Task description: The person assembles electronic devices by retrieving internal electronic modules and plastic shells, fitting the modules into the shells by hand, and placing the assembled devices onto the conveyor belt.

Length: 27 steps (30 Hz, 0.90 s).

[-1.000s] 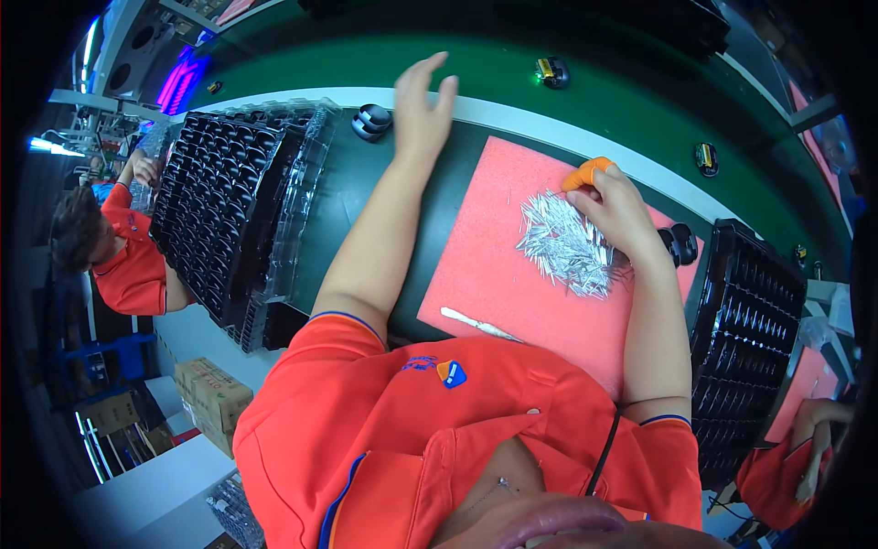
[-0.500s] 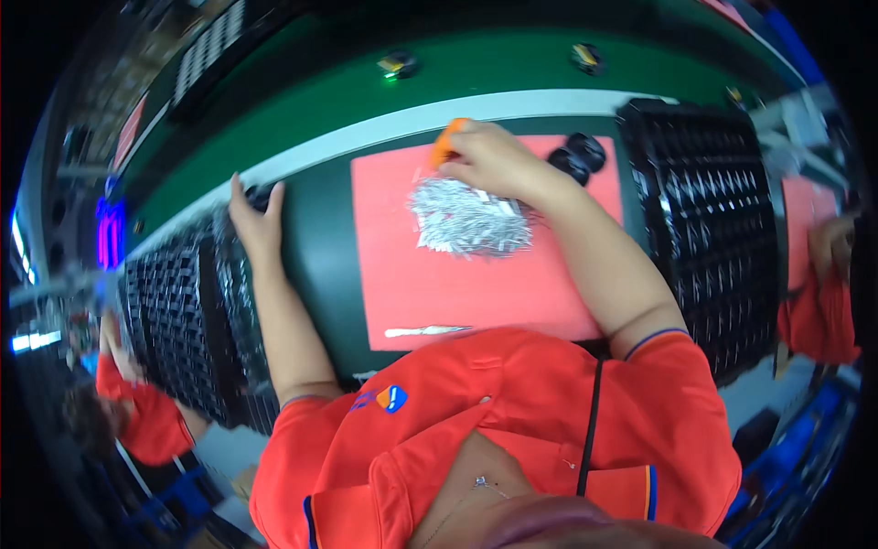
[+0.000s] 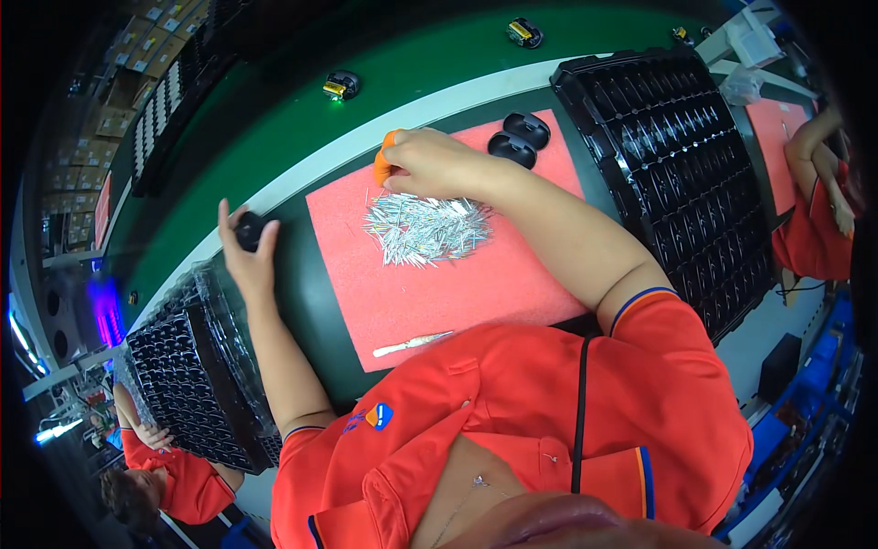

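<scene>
Here, one black case [image 3: 249,230], rounded and dark, sits near the far edge of the tabletop [image 3: 309,302], left of one pink mat [image 3: 384,306]; the left hand [image 3: 248,268] has its grip spread around it, unclosed. Two black pieces [image 3: 511,150] touch at the mat's far right corner. The right hand [image 3: 428,165] curls its grip over one pile [image 3: 425,233] (silvery, needle-thin, past counting); whether it pinches any, I cannot tell.

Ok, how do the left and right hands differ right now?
The left hand is bare; the right hand has an orange covering on its fingers. The left hand is spread, a black object showing between thumb and finger; the right hand curls at the silvery pile. Both forearms are bare.
</scene>
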Tool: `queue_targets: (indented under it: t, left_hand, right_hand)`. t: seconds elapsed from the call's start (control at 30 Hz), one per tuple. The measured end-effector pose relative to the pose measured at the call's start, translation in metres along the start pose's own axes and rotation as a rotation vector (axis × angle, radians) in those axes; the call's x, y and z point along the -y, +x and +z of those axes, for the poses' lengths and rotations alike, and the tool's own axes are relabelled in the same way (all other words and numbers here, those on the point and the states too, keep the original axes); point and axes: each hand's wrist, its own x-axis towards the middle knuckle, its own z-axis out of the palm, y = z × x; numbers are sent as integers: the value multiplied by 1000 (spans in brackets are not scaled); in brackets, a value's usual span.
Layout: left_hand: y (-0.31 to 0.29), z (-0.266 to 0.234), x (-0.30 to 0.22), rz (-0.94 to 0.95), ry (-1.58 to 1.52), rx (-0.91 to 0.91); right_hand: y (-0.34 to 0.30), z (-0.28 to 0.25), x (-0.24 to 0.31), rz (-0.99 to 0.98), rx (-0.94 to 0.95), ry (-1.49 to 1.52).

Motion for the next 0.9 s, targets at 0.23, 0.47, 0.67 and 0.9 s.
queue_targets:
  t: [0.23,0.47,0.67,0.9]
  left_hand:
    - [-18,33,-122,463,-330,632]
    - [-30,93,-204,958,-426,963]
    - [-26,148,-241,1273,-409,965]
    - [-14,171,-248,1239,-368,1144]
  right_hand:
    - [-4,-54,4,82,-316,45]
    - [-76,-121,43,305,-690,450]
    - [-150,-92,43,485,-945,631]
    - [-196,-62,32,617,-1079,590]
